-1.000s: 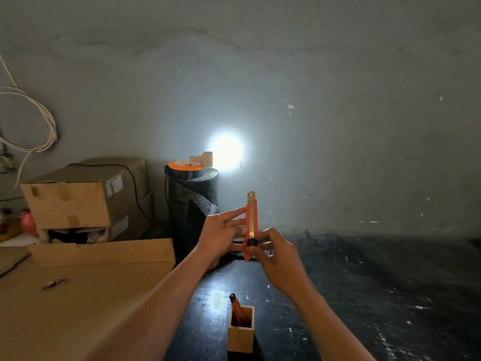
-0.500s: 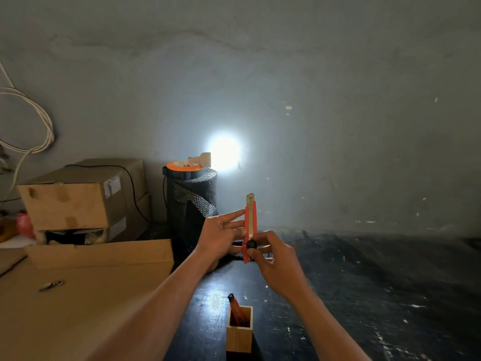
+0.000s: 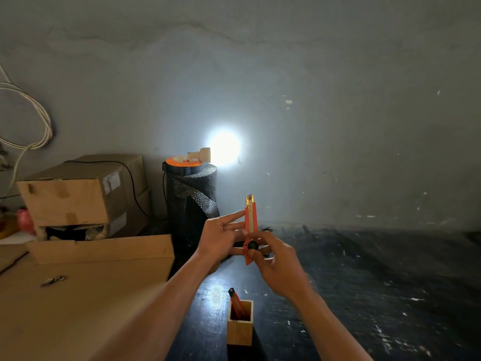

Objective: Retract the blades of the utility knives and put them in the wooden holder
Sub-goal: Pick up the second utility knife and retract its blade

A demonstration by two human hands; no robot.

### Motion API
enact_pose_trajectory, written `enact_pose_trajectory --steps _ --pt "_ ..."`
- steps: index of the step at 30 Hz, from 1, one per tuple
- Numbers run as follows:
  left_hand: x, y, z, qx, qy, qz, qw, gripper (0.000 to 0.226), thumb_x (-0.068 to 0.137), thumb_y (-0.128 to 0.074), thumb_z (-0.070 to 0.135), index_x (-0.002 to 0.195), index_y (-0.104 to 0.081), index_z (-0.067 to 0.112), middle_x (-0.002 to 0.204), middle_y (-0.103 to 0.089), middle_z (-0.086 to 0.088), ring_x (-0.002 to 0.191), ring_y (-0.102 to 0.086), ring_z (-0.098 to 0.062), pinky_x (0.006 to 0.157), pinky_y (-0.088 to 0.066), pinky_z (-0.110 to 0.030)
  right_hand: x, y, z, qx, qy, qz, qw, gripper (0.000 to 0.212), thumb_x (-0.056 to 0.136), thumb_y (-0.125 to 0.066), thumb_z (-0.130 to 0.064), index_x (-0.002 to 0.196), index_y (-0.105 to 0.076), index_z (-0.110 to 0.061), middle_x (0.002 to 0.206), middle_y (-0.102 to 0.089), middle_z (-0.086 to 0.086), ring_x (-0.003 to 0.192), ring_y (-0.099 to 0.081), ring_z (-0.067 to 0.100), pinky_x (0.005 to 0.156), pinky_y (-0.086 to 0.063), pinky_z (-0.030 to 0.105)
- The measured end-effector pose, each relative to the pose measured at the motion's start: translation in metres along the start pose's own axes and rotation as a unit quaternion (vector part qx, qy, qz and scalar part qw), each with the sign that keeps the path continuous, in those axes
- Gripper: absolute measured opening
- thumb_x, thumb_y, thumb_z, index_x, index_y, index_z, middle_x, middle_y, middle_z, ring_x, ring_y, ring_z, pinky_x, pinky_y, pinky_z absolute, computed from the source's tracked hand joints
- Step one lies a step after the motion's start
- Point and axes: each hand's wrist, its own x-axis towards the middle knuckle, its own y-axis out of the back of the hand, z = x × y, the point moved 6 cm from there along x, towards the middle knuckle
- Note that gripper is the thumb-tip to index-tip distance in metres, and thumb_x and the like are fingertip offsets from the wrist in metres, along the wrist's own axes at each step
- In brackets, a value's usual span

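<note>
An orange utility knife (image 3: 251, 222) stands upright in front of me, its metal tip pointing up, held in both hands. My left hand (image 3: 220, 238) supports the body from the left with fingers spread against it. My right hand (image 3: 276, 264) pinches the lower part, thumb on the black slider knob (image 3: 252, 245). A short brass-coloured tip shows above the orange body. Below, on the dark table, a square wooden holder (image 3: 240, 332) stands upright with another orange knife (image 3: 236, 302) leaning inside it.
A black wrapped cylinder (image 3: 192, 196) with an orange-topped lamp (image 3: 186, 160) stands behind my hands against the wall. Stacked cardboard boxes (image 3: 78, 194) sit at left, a flat cardboard sheet (image 3: 86, 295) with a small metal piece (image 3: 53, 280) lies nearer. The dark table (image 3: 377, 282) stretches right.
Hands and knife keep almost the same pose. My right thumb stays on the slider, which sits a little lower on the body. The view has shifted slightly.
</note>
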Motion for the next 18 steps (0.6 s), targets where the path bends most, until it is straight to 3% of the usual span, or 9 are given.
enact_pose_trajectory --steps 8,14,18 --pt "0.006 -0.003 -0.008 0.008 0.002 -0.007 1.000 0.052 0.088 -0.061 -0.019 0.128 -0.069 0.014 0.101 -0.083 -0.009 0.083 -0.081 -0.028 0.063 -0.066 -0.042 0.000 -0.005 0.008 0.000 -0.014 0.022 1.000 0.014 0.094 -0.065 -0.031 0.103 -0.055 -0.034 0.099 -0.059 -0.021 0.074 -0.056 -0.014 0.063 -0.042 0.000" --pt "0.013 0.002 -0.017 0.020 0.009 0.006 1.000 0.051 0.088 -0.064 -0.018 0.130 -0.069 0.011 0.102 -0.082 -0.012 0.083 -0.081 -0.031 0.061 -0.066 -0.042 -0.001 -0.007 0.015 0.013 -0.001 0.010 1.000 0.037 0.094 -0.067 -0.024 0.103 -0.047 -0.053 0.094 -0.050 -0.042 0.079 -0.059 -0.023 0.063 -0.045 -0.002" --pt "0.019 0.005 -0.025 0.022 0.009 0.008 1.000 0.053 0.088 -0.062 -0.020 0.130 -0.069 0.012 0.102 -0.082 -0.012 0.083 -0.081 -0.031 0.063 -0.067 -0.044 0.003 -0.013 0.026 0.008 -0.008 -0.010 1.000 0.027 0.096 -0.066 -0.025 0.104 -0.052 -0.046 0.095 -0.053 -0.040 0.078 -0.063 -0.015 0.066 -0.047 0.002"
